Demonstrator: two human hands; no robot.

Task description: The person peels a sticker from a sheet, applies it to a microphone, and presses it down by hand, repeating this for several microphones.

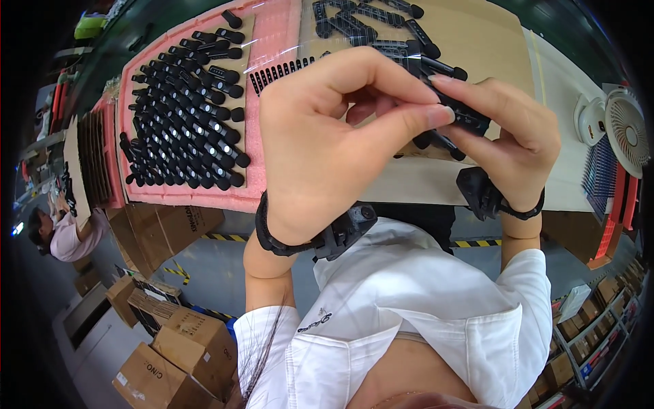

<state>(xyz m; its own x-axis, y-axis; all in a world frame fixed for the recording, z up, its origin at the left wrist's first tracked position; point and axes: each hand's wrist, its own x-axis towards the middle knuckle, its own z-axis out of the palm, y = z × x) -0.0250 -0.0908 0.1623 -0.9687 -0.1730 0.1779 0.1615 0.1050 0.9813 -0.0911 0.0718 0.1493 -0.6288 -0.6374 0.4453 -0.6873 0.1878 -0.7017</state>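
My right hand [511,129] grips a small black microphone [470,121] between thumb and fingers, above the table. Against its near end, my left hand [327,129] has thumb and index fingertip pressed together. Whatever those left fingertips pinch is too small or hidden to make out. Beneath and beyond the hands, several loose black microphones [422,39] with round foam tips lie on a brown board [477,34]. To the left, rows of similar microphones [197,116] cover a board on pink foam [255,163].
A row of small black strips [279,73] lies by the pink foam. On the right are a white fan [625,129] and a red-edged rack [613,218]. Cardboard boxes [197,341] stand on the floor at lower left. Another person [71,235] sits far left.
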